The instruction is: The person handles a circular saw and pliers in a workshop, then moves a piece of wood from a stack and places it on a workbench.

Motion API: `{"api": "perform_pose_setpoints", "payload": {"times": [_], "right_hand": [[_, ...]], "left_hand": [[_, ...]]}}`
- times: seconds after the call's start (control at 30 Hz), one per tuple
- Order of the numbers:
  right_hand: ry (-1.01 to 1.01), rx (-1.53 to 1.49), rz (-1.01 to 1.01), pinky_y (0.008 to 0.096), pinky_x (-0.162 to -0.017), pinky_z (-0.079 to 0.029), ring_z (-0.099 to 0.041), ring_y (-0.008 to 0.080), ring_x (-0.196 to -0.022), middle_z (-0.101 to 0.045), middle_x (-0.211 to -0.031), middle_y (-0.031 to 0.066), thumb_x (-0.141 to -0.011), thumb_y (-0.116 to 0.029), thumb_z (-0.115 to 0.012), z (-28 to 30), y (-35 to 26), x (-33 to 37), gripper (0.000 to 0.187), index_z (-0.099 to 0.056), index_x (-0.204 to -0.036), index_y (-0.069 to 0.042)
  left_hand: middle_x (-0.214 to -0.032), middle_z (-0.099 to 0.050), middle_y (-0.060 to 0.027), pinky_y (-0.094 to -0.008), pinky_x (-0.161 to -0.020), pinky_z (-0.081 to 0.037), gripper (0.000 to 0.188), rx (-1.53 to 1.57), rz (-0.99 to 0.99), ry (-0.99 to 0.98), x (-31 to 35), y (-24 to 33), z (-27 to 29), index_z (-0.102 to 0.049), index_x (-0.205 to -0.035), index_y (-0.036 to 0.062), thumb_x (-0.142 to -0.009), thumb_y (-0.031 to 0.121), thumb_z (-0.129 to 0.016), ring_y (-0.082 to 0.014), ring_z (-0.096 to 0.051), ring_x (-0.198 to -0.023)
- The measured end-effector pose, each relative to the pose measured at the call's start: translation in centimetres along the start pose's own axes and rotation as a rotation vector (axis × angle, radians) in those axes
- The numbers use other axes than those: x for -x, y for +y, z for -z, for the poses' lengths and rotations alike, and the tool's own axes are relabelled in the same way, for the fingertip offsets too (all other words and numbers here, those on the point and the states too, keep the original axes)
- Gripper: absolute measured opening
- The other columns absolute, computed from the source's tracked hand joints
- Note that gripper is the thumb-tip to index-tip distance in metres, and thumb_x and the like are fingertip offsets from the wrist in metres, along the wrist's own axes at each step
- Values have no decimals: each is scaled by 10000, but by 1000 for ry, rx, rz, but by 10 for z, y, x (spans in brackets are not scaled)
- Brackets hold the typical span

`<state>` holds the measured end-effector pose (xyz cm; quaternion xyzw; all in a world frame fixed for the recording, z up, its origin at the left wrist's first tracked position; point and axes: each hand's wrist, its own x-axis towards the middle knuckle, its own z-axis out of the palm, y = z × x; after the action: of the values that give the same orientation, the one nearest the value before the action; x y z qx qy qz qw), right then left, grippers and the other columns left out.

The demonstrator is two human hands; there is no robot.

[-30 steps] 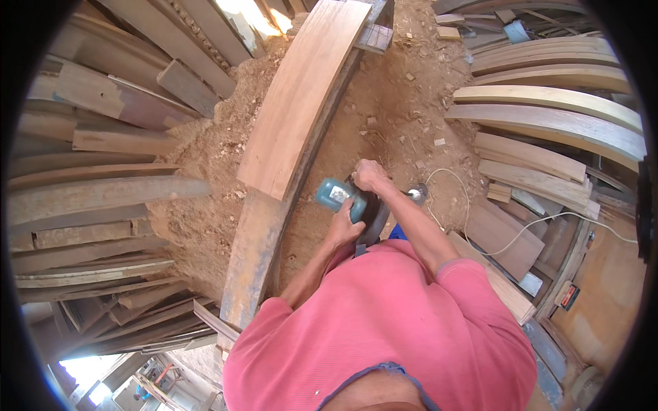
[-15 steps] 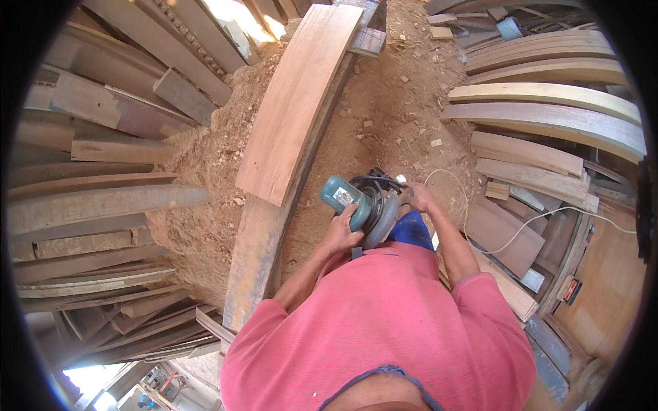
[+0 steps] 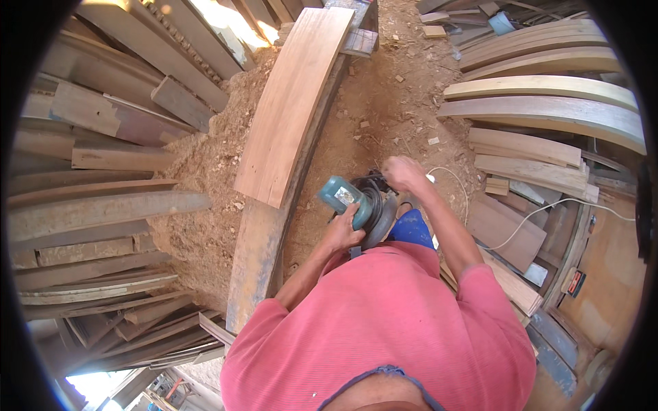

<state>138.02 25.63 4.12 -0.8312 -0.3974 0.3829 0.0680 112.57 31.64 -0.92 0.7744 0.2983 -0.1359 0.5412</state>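
A teal circular saw [image 3: 336, 194] with a round grey guard hangs in front of my body, above the sawdust floor. My left hand [image 3: 348, 229] is closed around it near the motor housing. Loops of black power cord [image 3: 371, 179] lie bunched over the saw's far side. At the end of those loops my right hand [image 3: 403, 172] is closed, apparently on the cord; its fingertips are partly hidden. A white connector [image 3: 430, 178] on a thin white cord [image 3: 460, 183] shows just right of that hand.
A smooth wide board [image 3: 295, 103] rests on a long rough timber beam [image 3: 250, 264] to my left. Planks [image 3: 110, 202] lean along the left. Curved timbers [image 3: 541, 109] and offcuts pile up on the right. Wood chips litter the floor [image 3: 384, 116].
My right hand has moved away from me and a little left, to the far side of the saw. The white connector now shows beside it. My left hand keeps its hold on the saw.
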Motion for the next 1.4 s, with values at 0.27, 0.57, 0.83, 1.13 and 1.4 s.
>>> {"api": "perform_pose_setpoints", "payload": {"times": [0.27, 0.57, 0.83, 1.13, 1.4], "right_hand": [[-62, -150, 58, 433, -873, -551, -695, 371, -1020, -713, -1066, 225, -816, -185, -632, -91, -7, -91, 311, -729, -1040, 6], [-206, -276, 136, 429, -808, -540, -704, 317, -912, -725, -994, 199, -889, -313, -595, -78, 58, -40, 362, -727, -1094, -44], [-211, -144, 62, 456, -924, -514, -666, 362, -1081, -691, -1140, 236, -897, -461, -565, -102, 38, -76, 514, -718, -1159, -47], [-388, 173, -148, 435, -967, -528, -634, 332, -1198, -653, -1300, 165, -831, -416, -710, -79, -4, -71, 505, -710, -1208, -81], [-367, 204, -110, 421, -934, -544, -651, 353, -1164, -686, -1210, 202, -781, -176, -692, -87, -14, -64, 373, -737, -1130, -53]], "left_hand": [[-932, -667, -285, -503, -819, -524, 827, -81, -127, -115, 2, 15, -1, -403, -1434, 51, -675, 213, -688, -471, -664, -911], [-978, -666, -322, -521, -862, -513, 798, -43, -92, 36, 4, -11, -10, -406, -1430, 41, -689, 202, -655, -492, -654, -946], [-1011, -661, -301, -513, -864, -512, 790, -63, -75, -26, 4, 4, -3, -420, -1419, 36, -687, 212, -659, -484, -650, -972], [-953, -663, -297, -517, -826, -517, 813, -47, -100, -60, 6, -1, -6, -406, -1430, 53, -680, 213, -676, -478, -659, -918], [-988, -667, -321, -528, -854, -512, 822, -23, -68, -14, 3, -11, -11, -400, -1436, 48, -678, 210, -673, -504, -650, -954]]}}
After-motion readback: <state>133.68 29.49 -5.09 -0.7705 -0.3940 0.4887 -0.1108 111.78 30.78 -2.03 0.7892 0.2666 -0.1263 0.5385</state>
